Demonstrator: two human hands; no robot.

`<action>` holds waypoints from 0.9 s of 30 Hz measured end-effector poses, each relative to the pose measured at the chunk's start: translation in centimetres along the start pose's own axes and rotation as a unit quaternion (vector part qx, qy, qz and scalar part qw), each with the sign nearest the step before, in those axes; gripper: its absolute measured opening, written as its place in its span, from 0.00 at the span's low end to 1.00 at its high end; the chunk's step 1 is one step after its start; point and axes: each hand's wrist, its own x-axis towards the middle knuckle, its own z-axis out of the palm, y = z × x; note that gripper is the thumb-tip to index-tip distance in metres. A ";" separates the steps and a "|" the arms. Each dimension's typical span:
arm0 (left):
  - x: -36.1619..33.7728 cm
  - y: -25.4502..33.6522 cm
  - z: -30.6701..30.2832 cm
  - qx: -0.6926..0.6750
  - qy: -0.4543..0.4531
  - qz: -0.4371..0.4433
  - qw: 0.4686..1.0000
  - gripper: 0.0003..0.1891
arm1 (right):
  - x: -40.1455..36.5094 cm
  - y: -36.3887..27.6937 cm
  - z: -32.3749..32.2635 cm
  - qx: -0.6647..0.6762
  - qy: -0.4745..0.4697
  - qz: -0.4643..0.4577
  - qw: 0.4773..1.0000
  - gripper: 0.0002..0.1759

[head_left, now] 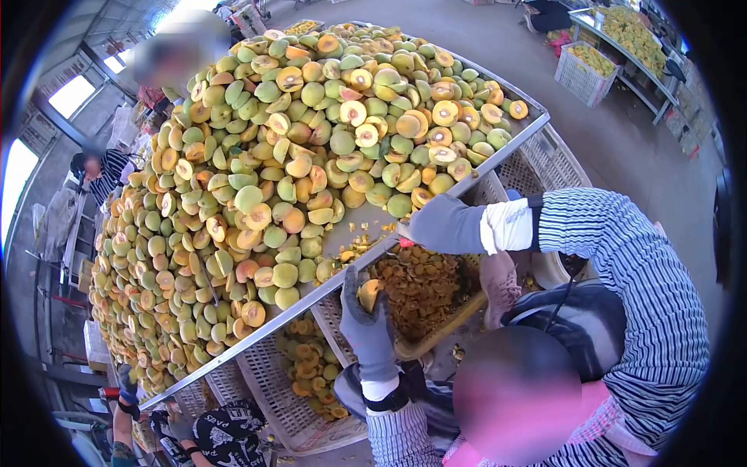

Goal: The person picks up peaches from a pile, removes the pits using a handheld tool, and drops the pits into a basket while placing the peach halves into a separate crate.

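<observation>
My left hand [364, 333], in a grey glove, is held palm up below the metal table's edge. A yellow-orange peach half [370, 295] lies in it, with the fingers and thumb around the fruit. My right hand [445, 224], also gloved in grey, is closed at the table's rim [476, 176]. A small tool with a red part [405, 243] shows at its fingers; the rest of the tool is hidden. Between and below my hands stands a bin of brown pits and scraps [420, 292]. Yellow scraps [359, 247] lie on the tabletop near the rim.
A large heap of halved peaches [257, 171] covers the table. Below its edge, a white crate [268, 381] holds peach pieces. Co-workers sit along the left, one with a gloved hand [128, 385] at the rim. Another fruit table [630, 39] and crate [589, 70] stand at upper right.
</observation>
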 end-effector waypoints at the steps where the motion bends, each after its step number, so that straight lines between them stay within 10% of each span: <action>1: -0.2 -1.2 0.0 -0.051 0.009 -0.022 0.998 0.32 | -0.3 -0.3 -0.7 0.046 0.026 0.010 0.999 0.15; 12: -0.3 -0.7 0.6 -0.273 0.003 -0.066 0.960 0.27 | 0.1 -1.2 1.4 -0.051 0.036 -0.012 0.998 0.12; 16: -0.4 -1.4 0.2 -0.326 0.020 -0.151 0.933 0.27 | -0.6 -1.2 -2.1 0.140 -0.044 0.026 0.989 0.20; 20: -0.3 -2.4 1.3 -0.154 0.023 0.010 0.988 0.21 | -0.8 -4.3 -3.2 0.357 0.079 -0.003 0.931 0.25; 22: -0.6 -3.0 2.8 -0.257 0.124 0.062 0.956 0.21 | -0.7 -5.6 -4.2 0.380 -0.062 0.000 0.923 0.27; 23: -0.3 -2.9 2.3 -0.416 0.097 -0.079 0.901 0.22 | -0.8 -6.2 -3.9 0.387 -0.064 0.002 0.920 0.27; 27: -1.0 -3.0 3.2 -0.402 0.172 -0.100 0.894 0.22 | -1.0 -7.3 -2.9 0.413 -0.061 -0.007 0.909 0.26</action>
